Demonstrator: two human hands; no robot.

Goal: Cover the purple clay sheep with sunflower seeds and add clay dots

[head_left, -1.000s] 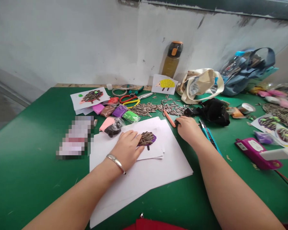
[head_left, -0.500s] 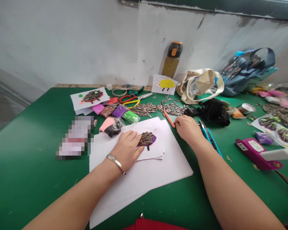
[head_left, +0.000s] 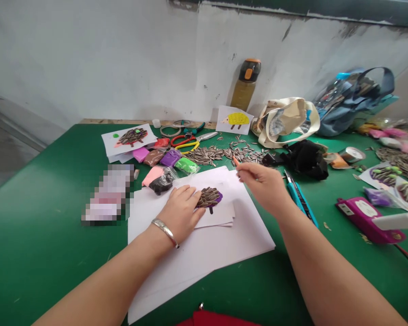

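Left hand (head_left: 180, 213) flat with thumb wide on a seed-covered picture (head_left: 209, 198), right hand (head_left: 263, 184) pinching an orange pen (head_left: 235, 161), sunflower seeds (head_left: 208, 155) strewn toward the far edge of the table (head_left: 51, 203)

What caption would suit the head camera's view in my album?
Left hand resting on a seed-covered picture, right hand at a slim orange stick, loose seeds scattered beyond.

A silver bangle (head_left: 165, 232) circles the left wrist; forearms (head_left: 122, 271) bare.
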